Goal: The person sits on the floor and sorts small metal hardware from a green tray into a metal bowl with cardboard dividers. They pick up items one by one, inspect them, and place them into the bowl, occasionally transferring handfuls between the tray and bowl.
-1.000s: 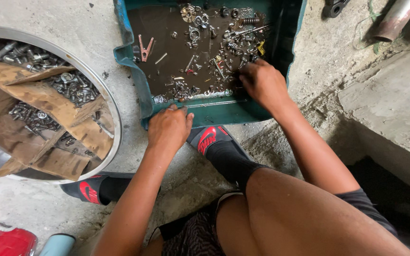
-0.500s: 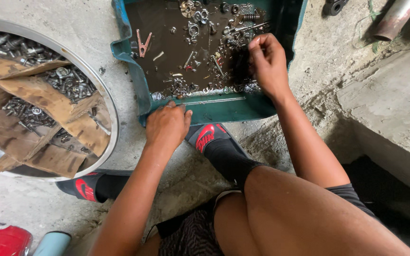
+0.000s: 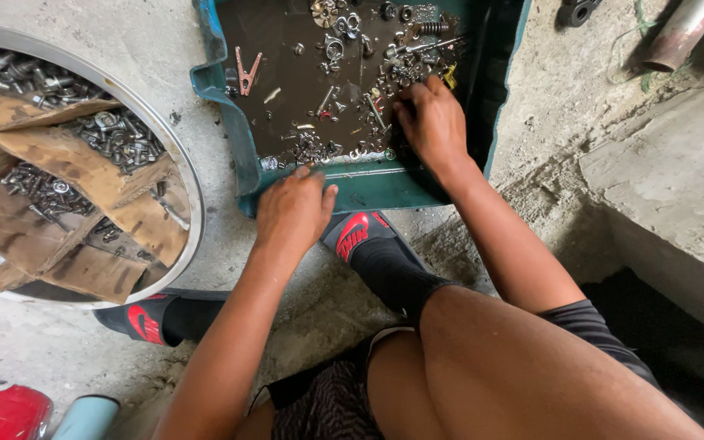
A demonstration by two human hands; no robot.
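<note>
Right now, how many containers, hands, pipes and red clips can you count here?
Containers: 2, a green tray and a round metal bowl
Hands: 2, left hand, right hand
Pipes: 1
Red clips: 1
Total: 6

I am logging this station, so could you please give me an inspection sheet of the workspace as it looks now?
Surface: rough concrete floor.
Job's things: teal tray scattered with loose nuts and bolts.
Clutter: round metal basin of bolts with cardboard dividers; pipe.
Hands: left hand on the tray's near rim; right hand among the hardware.
Cables: nothing seen.
Surroundings: concrete step.
</note>
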